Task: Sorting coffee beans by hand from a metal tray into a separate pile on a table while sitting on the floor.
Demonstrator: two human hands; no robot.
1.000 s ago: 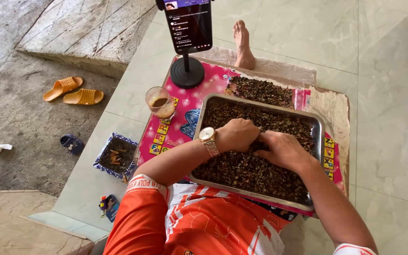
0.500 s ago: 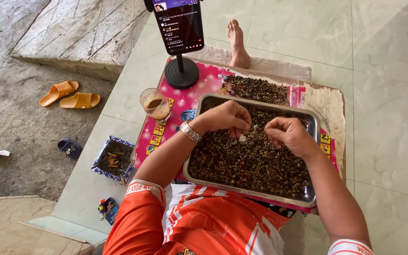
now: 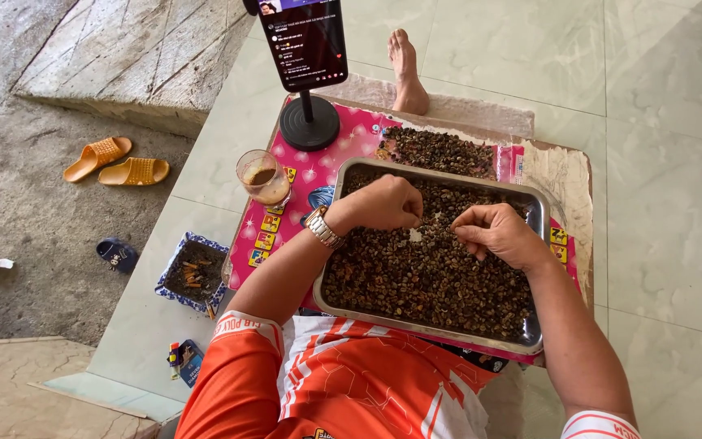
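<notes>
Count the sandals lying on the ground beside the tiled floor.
2. Both orange sandals lie side by side on the rough ground at the left: one farther left, tilted, the other right beside it. A dark shoe-like thing lies nearer, too unclear to count.

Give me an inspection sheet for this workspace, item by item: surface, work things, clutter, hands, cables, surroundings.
Surface: low board with a pink patterned mat, on pale floor tiles.
Work things: metal tray full of small dark husked bits; a second heap lies on the mat behind it.
Clutter: glass cup, phone on a round black stand, blue dish of butts.
Hands: left hand and right hand both curled over the tray, pinching small pieces.
Cables: nothing seen.
Surroundings: orange sandals on bare ground, a bare foot beyond the board.
</notes>
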